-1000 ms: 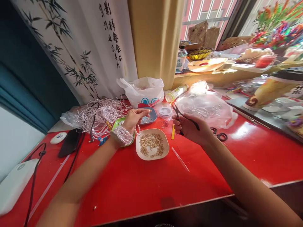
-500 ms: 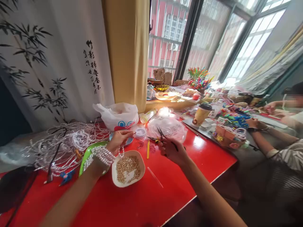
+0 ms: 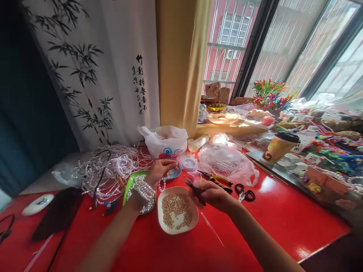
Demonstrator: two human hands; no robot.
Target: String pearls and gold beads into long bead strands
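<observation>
A short pearl strand point(image 3: 162, 185) was pinched between the fingertips of the left hand point(image 3: 161, 170), which was raised just above a small blue dish point(image 3: 173, 174); more pearl loops point(image 3: 141, 190) were wound around that wrist. The right hand point(image 3: 213, 195) was closed around dark pliers point(image 3: 195, 189), whose tips were pointed left over the rim of a white dish point(image 3: 195, 223) filled with small gold beads point(image 3: 176, 209). A green tray point(image 3: 129, 185) was partly hidden under the left wrist, and a large heap of pearl strings point(image 3: 113, 166) was spread behind it on the red table point(image 3: 255, 226). Yellow-handled pliers point(image 3: 219, 178) and black scissors point(image 3: 245, 195) were laid just beyond the right hand, beside a clear plastic bag point(image 3: 227, 162). A white shopping bag point(image 3: 164, 140) was set against the curtain, and a lidded paper cup point(image 3: 279, 148) was placed farther right.
</observation>
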